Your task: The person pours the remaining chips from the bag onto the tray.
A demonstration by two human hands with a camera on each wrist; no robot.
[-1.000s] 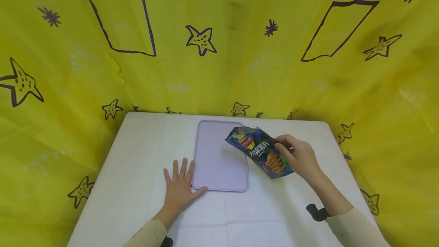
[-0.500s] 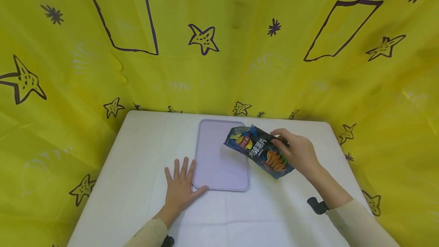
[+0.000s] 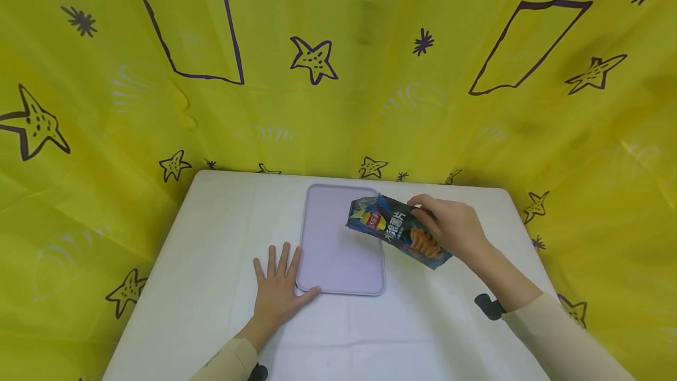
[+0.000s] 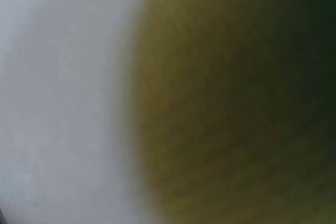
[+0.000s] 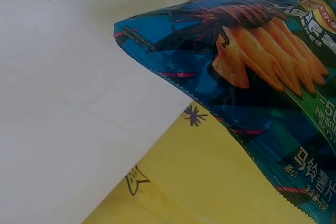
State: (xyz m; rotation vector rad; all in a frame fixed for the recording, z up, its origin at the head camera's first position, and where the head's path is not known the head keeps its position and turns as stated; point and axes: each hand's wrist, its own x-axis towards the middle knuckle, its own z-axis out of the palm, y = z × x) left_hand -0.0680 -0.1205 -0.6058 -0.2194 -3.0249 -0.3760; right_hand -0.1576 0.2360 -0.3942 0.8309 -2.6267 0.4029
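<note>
My right hand [image 3: 456, 227] grips a blue bag of potato chips [image 3: 395, 227] by its upper side edge, thumb in front. The bag hangs tilted above the lilac tray [image 3: 338, 257] and the table beside it, its end over the tray being ragged and seemingly torn. Whether chips are inside cannot be seen. In the right wrist view the chip bag [image 5: 210, 51] shows its printed front and crimped bottom seam; no fingers appear there. My left hand [image 3: 277, 297] rests flat with spread fingers by the tray's near left corner, its thumb along the near rim.
The tray lies on a white table [image 3: 222, 222] with rounded far corners. Behind and at both sides hangs a yellow curtain [image 3: 338, 110] with drawn stars. A blurred dark olive shape [image 4: 236, 103] fills much of the left wrist view.
My right hand has moved slightly left along the bag, and the bag now lies a little closer to level, its lower end raised. The left hand and tray stay in place.
</note>
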